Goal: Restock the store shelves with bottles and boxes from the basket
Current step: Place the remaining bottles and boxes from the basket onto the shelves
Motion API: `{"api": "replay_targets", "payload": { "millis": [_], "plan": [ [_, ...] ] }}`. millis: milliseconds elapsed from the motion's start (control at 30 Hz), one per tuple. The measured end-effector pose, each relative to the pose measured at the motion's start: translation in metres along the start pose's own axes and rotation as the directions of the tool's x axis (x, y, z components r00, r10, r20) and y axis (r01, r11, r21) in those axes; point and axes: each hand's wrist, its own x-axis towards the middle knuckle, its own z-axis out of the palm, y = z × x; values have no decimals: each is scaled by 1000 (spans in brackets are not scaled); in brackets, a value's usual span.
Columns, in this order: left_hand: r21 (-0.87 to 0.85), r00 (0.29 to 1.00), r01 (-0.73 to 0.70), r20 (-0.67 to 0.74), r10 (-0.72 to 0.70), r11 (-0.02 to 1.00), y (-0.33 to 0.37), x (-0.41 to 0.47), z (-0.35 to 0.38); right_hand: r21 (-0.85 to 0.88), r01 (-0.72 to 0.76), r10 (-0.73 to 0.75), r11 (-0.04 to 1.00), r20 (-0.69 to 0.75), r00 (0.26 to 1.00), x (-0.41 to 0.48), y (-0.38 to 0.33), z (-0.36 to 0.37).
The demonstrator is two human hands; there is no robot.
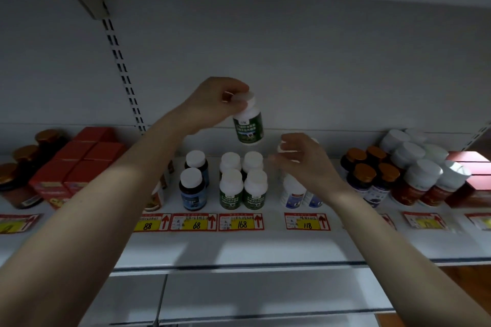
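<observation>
Above the shelved bottles (243, 186), the left hand (212, 103) pinches the green-labelled bottle (248, 127), hanging below.

Only two bare forearms and two bare hands of the person are shown. The left forearm (119, 194) is seen uncovered along its whole visible length, broad where it is cut off at the lower edge and narrowed towards the wrist. The right forearm (385, 233) is shaped alike and is uncovered up to the wrist as well. The left hand (212, 103) and the right hand (305, 164) are slender-fingered. A short, pale, glossy nail (227, 95) can be made out on the left hand; pale nail tips on the right hand are blurred. Both arms are dimly lit, so finer detail cannot be told.
</observation>
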Motion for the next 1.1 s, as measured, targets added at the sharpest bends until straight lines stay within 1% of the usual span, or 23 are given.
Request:
{"api": "replay_targets", "payload": {
  "millis": [100,200,300,467,600,733,933,1100],
  "plan": [
    [105,999,-38,5,37,994,-27,20,-2,-91,-36,34,995,-21,999,-5,8,-1],
    [171,998,-41,57,32,984,-58,33,8,-149,-58,53,987,-35,998,-10,15,4],
    [190,988,-30,155,0,981,-85,33,23,-158,-87,80,984,-47,996,-13,21,9],
    [268,951,-30,303,-55,963,-112,27,44,-183,-116,103,976,-78,992,-15,31,10],
    [305,911,-38,401,-92,952,-123,26,51,-283,-106,81,953,-101,992,-16,33,12],
    [326,908,-51,410,-93,944,-127,24,54,-329,-63,26,942,-116,993,-17,32,14],
    [357,919,-62,385,-86,932,-132,25,58,-358,-52,18,932,-96,995,-17,30,14],
    [383,920,-69,381,-89,921,-131,27,58,-331,-50,25,942,-79,997,-17,32,11]
  ]
}}
